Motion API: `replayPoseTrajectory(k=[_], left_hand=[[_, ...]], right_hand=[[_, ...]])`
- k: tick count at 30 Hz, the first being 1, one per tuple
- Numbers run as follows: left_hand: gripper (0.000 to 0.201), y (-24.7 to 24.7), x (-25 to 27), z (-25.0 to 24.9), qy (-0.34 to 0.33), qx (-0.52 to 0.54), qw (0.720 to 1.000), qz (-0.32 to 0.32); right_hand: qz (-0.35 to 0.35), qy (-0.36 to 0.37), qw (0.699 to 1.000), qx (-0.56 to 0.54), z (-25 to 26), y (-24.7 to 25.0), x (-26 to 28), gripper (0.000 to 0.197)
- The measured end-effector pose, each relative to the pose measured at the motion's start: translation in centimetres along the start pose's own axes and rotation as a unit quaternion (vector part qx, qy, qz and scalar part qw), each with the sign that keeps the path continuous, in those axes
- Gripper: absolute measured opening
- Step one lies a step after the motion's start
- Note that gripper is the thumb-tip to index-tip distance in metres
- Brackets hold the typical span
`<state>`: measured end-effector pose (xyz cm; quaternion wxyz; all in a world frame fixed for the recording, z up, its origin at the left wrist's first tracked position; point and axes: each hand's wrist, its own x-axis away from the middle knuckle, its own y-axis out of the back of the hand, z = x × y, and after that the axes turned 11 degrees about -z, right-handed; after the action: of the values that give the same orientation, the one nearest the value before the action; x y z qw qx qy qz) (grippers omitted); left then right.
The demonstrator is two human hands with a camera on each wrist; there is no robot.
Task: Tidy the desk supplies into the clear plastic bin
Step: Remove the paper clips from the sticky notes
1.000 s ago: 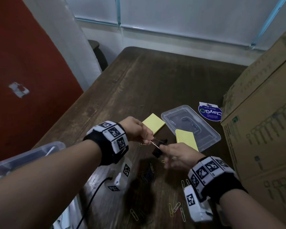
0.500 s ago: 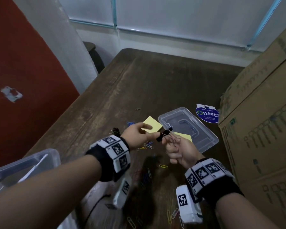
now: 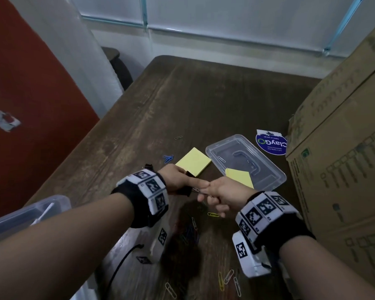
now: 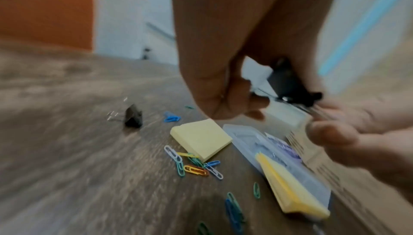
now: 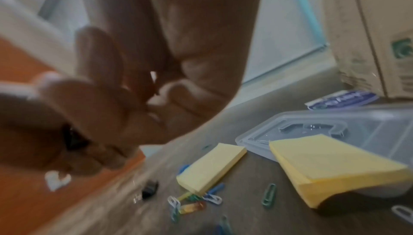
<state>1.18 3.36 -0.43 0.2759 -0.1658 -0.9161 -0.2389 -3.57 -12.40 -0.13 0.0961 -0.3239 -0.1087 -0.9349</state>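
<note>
A black binder clip (image 3: 185,191) hangs above the table between both hands. My left hand (image 3: 182,180) grips its black body (image 4: 288,83), and my right hand (image 3: 212,190) pinches its wire handles (image 4: 312,110). The clear plastic bin (image 3: 24,215) stands at the near left edge, beside my left forearm. Its lid (image 3: 245,161) lies flat beyond the hands. One yellow sticky pad (image 3: 193,161) lies left of the lid, and a second pad (image 3: 239,177) rests on the lid's near corner. A second binder clip (image 4: 133,117) stands on the table. Several coloured paper clips (image 4: 194,166) lie scattered.
A tall cardboard box (image 3: 344,159) walls off the right side of the wooden table (image 3: 204,100). A round blue label (image 3: 271,144) lies by the box. More paper clips (image 3: 227,278) lie near me, and a black cable (image 3: 126,258) runs under my left arm.
Both hands have come down and slightly left with the binder clip between them. The clip's black body now sits under my left fingers, with the right hand on the wire end.
</note>
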Motion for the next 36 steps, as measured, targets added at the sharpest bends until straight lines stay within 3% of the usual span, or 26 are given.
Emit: replayPoseTrajectory(k=[2,5,8,10,14,17,19,22,29,32,34,36], left_hand=[[0.065,-0.6,-0.6,0.4,0.008,-0.062,0.995,-0.076],[0.056,-1.0,-1.2,0.9,-0.033,-0.138,0.980,-0.138],[0.045,0.5,-2.7,1.4,-0.106,-0.236,0.929,-0.266],[0.039,2.5,-4.0,1.5,-0.121,-0.304,0.891,-0.316],[0.042,5.7,-6.3,2.3,-0.063,-0.436,0.865,-0.241],[0.033,6.1,-6.6,3.2,-0.043,-0.498,0.851,-0.161],[0.027,5.8,-6.5,3.4,-0.039,-0.522,0.839,-0.146],[0.027,4.9,-5.9,3.5,-0.035,-0.546,0.826,-0.136],[0.023,4.0,-3.3,3.6,-0.063,-0.499,0.848,-0.167],[0.023,4.1,-2.1,3.6,-0.078,-0.402,0.894,-0.179],[0.022,3.8,-0.9,3.0,-0.095,-0.313,0.928,-0.178],[0.020,3.4,0.5,1.8,-0.146,-0.251,0.939,-0.185]], right_hand=[[-0.033,0.007,0.999,0.024,-0.1,-0.3,0.0,0.030],[-0.113,0.041,0.993,0.007,-0.2,-0.3,-0.2,0.020],[-0.200,0.095,0.975,0.036,-0.6,0.8,-0.9,0.021],[-0.250,0.116,0.960,0.050,-0.7,1.9,-1.7,0.026],[-0.282,0.107,0.953,0.019,-1.1,2.7,-3.1,0.019],[-0.249,0.071,0.962,-0.083,-1.4,2.2,-4.1,0.022],[-0.225,0.053,0.966,-0.117,-1.3,1.6,-4.0,0.019],[-0.195,0.057,0.975,-0.087,-1.5,0.6,-3.9,0.029],[-0.206,0.046,0.977,0.012,-1.7,-0.8,-3.1,0.021],[-0.185,0.042,0.982,0.004,-1.4,-1.6,-2.0,0.017],[-0.170,0.037,0.985,0.008,-1.3,-2.2,-1.3,0.025],[-0.159,0.044,0.986,0.008,-0.8,-2.6,-0.3,0.035]])
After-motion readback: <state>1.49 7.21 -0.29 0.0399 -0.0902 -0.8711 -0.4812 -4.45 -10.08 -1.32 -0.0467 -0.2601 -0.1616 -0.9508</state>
